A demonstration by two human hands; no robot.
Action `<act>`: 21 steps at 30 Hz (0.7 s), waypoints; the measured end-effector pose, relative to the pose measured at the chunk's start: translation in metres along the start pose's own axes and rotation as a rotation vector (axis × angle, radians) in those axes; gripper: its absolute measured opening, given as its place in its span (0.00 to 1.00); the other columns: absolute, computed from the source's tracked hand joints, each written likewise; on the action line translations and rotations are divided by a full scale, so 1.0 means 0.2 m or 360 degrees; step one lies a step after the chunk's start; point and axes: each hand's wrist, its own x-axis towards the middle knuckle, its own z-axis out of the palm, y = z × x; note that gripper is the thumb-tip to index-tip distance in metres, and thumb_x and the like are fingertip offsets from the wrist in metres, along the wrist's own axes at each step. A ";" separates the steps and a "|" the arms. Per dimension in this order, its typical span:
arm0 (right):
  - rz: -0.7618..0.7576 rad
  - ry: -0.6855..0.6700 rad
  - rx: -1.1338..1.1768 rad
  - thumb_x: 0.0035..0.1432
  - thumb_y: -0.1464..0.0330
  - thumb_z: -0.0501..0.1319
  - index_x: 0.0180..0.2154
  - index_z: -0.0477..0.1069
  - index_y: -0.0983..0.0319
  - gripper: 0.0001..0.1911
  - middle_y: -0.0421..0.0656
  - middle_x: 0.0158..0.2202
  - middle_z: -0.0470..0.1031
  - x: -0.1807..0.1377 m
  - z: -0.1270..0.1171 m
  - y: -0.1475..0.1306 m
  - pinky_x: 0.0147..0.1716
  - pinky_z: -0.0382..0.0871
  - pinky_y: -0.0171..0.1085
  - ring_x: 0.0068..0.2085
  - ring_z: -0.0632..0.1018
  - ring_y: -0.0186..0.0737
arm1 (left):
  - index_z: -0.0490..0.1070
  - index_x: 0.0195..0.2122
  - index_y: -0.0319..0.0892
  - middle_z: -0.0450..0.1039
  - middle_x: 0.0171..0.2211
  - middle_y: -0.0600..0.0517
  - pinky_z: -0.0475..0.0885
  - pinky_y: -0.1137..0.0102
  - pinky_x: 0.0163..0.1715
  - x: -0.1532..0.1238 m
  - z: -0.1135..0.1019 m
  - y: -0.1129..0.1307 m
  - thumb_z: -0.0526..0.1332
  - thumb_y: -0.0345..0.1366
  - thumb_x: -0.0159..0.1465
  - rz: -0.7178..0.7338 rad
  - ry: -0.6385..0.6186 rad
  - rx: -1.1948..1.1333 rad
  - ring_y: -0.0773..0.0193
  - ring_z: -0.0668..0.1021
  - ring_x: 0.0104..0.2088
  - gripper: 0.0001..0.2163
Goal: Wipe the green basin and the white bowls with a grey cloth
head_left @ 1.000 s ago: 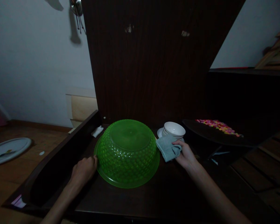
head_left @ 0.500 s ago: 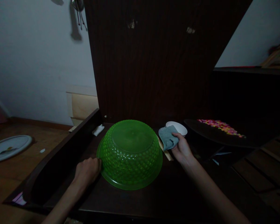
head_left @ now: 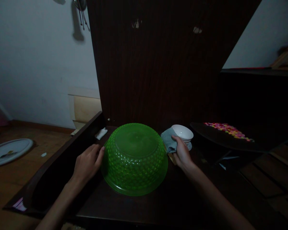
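One dimpled green basin [head_left: 135,159] gleams upturned, left fingers [head_left: 93,149] half-open, right fingers [head_left: 178,142] pinching cloth [head_left: 169,139].

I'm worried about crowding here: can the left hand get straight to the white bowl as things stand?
Probably not straight across: the upturned green basin stands between the left hand and the white bowl, and the right hand holds a cloth beside it.

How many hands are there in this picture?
2: the left hand at the side of the upturned green basin, and the right hand holding a grayish cloth by a white bowl. No others show.
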 end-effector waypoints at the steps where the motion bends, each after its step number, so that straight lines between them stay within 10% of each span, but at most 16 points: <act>1: -0.0018 -0.0020 -0.0029 0.48 0.67 0.66 0.33 0.76 0.59 0.07 0.39 0.35 0.83 -0.01 0.00 0.01 0.37 0.78 0.31 0.39 0.83 0.38 | 0.72 0.37 0.41 0.78 0.39 0.41 0.72 0.62 0.43 0.01 0.01 0.01 0.43 0.48 0.69 0.0033 0.0106 -0.0125 0.51 0.80 0.41 0.21; 9: -0.0137 -0.0205 -0.0313 0.50 0.59 0.66 0.39 0.79 0.58 0.15 0.43 0.48 0.82 -0.02 0.05 0.08 0.61 0.66 0.45 0.58 0.76 0.48 | 0.74 0.49 0.39 0.76 0.54 0.42 0.69 0.57 0.58 0.30 0.03 0.09 0.51 0.48 0.65 0.0145 0.0180 -0.0872 0.50 0.77 0.54 0.22; 21: -0.0993 -0.1263 -0.1636 0.71 0.53 0.50 0.66 0.62 0.54 0.27 0.44 0.70 0.56 -0.06 -0.04 0.11 0.71 0.39 0.59 0.72 0.53 0.48 | 0.69 0.61 0.41 0.63 0.67 0.48 0.59 0.52 0.66 0.51 0.21 0.01 0.53 0.40 0.57 0.0339 -0.0305 -0.1257 0.48 0.67 0.66 0.30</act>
